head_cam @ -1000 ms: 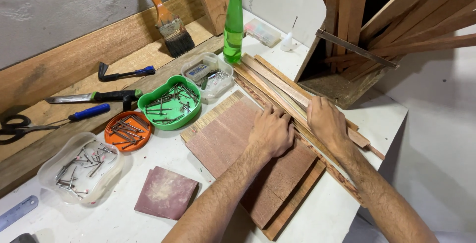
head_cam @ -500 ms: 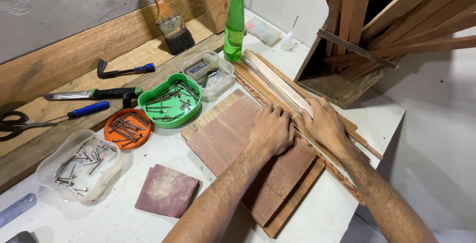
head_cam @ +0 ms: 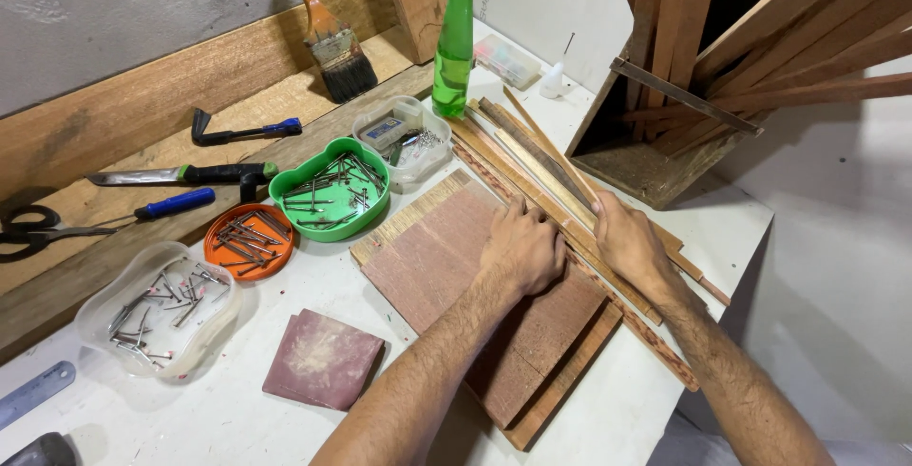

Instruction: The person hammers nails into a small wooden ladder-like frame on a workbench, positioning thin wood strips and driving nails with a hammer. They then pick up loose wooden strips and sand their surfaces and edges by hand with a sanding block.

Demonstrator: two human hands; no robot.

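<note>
White worktop (head_cam: 617, 418) carries nails in green tub (head_cam: 328, 190), orange lid (head_cam: 249, 241), clear tub (head_cam: 157, 309); left hand (head_cam: 521, 247) flat on board (head_cam: 475, 276), right hand (head_cam: 632, 243) seemingly pressing strips (head_cam: 532, 157), neither grip clenched.

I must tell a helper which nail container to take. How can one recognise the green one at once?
On the white table, look left of the reddish wooden board. The green tray sits there, between an orange lid and a clear tub; it alone is green with wavy edges.

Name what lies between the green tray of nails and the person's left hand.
In the head view, a stack of reddish wood panels lies between the green tray and the left hand, which rests on those panels.
</note>
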